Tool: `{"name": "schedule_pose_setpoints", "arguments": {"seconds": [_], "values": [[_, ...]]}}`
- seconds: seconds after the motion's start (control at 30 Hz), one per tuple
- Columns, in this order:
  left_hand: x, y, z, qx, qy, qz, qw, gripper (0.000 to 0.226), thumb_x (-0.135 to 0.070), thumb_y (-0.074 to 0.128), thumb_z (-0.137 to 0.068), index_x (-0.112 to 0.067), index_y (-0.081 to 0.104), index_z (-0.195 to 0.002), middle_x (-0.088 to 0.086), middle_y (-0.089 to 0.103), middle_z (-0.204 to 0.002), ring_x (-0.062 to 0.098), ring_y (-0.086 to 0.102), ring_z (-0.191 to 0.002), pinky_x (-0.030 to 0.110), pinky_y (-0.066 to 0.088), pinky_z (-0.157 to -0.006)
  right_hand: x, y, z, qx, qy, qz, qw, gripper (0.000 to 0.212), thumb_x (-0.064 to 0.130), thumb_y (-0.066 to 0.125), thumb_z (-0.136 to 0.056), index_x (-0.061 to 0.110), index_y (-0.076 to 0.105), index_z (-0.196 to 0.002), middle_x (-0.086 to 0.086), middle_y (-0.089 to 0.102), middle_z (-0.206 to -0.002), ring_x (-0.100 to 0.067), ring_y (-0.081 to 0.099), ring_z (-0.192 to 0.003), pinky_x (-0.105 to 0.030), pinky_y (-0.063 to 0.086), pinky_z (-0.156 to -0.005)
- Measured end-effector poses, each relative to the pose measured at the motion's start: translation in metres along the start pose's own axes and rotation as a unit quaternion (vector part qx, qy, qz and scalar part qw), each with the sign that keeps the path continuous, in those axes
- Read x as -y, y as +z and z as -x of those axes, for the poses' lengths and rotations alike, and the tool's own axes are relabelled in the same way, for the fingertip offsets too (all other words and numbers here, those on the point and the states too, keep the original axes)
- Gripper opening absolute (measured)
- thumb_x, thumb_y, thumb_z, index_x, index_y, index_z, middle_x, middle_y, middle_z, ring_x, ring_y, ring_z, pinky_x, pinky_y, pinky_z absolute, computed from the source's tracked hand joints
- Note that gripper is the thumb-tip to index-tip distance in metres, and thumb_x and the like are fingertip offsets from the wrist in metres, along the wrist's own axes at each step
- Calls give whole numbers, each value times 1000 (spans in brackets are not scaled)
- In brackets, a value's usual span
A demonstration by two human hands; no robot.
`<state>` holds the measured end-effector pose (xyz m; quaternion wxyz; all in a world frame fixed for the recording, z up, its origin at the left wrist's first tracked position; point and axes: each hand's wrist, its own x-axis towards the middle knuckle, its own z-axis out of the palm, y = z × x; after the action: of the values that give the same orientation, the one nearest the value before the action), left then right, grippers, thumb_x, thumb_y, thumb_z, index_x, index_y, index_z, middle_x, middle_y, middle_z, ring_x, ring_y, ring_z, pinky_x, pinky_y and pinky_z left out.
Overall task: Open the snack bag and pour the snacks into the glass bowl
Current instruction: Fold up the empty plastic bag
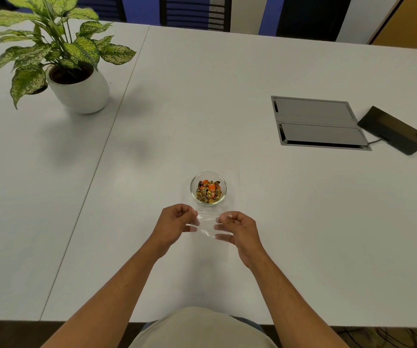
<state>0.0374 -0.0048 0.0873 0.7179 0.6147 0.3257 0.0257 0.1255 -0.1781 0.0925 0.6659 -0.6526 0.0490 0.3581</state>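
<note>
A small glass bowl [208,188] stands in the middle of the white table, filled with gold and orange wrapped snacks [209,192]. Just in front of it, a clear plastic snack bag [208,227] with no snacks visible inside is stretched between my two hands. My left hand [177,221] pinches its left edge with thumb and fingers. At the bag's right edge, my right hand [237,227] pinches in the same way. Both hands are about a hand's width nearer to me than the bowl.
A potted plant in a white pot [80,90] stands at the far left. A grey cable hatch [319,123] is set into the table at the right, with a black box [392,130] beside it. Chairs stand beyond the far edge.
</note>
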Motion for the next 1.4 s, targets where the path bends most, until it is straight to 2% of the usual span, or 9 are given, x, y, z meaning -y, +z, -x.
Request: {"name": "schedule_pose_setpoints", "arguments": {"seconds": [0.13,0.3,0.5,0.73,0.97,1.07,1.17,1.4], "values": [[0,3,3,17,-11,40,999,16,-16,62,-93,-10,70,-81,10,73,-74,23,73,-76,40,63,-74,0,2,0,-4,-1,5,1000,7,9,65,-93,7,71,-90,-10,74,-85,-21,74,-78,-33,61,-62],[2,11,4,43,-14,49,998,10,-19,69,-90,-11,74,-87,6,74,-77,22,73,-79,38,62,-76,1,3,-1,-3,4,0,1000,11,5,61,-94,6,70,-87,-9,73,-79,-22,74,-76,-32,60,-59],[4,15,4,6,-1,49,999,9,-10,67,-89,-11,74,-83,8,74,-76,25,74,-76,37,63,-72,0,3,-1,10,8,-2,1000,9,6,62,-94,5,70,-90,-10,73,-80,-24,75,-78,-34,60,-60],[6,17,4,3,4,36,999,8,-14,69,-90,-12,73,-83,7,75,-71,22,74,-72,35,62,-70,0,1,0,48,11,-4,999,12,13,70,-89,5,73,-99,-10,78,-89,-25,76,-83,-33,61,-63],[7,21,5,-18,13,23,999,8,-13,69,-89,-13,74,-83,3,77,-70,21,74,-71,32,62,-70,0,9,-2,30,-4,-2,1000,6,8,71,-87,10,75,-84,-11,77,-84,-23,75,-79,-32,60,-64],[7,22,6,-31,17,15,999,9,-14,68,-90,-14,74,-83,3,77,-70,20,74,-71,28,61,-68,1,10,-2,24,-7,4,1000,7,6,69,-87,10,75,-84,-11,77,-82,-24,75,-78,-31,60,-63],[8,24,6,-45,18,8,999,10,-14,68,-90,-14,74,-82,2,76,-70,21,74,-71,29,62,-71,1,12,-3,18,-9,10,1000,8,6,69,-87,10,75,-83,-11,76,-82,-23,75,-77,-30,60,-62],[9,24,6,-60,21,20,998,8,-9,70,-88,-10,73,-81,0,75,-65,16,73,-65,24,60,-66,-2,13,-3,9,2,3,1000,2,6,72,-85,6,74,-85,-15,74,-86,-19,75,-71,-29,60,-61]]}}
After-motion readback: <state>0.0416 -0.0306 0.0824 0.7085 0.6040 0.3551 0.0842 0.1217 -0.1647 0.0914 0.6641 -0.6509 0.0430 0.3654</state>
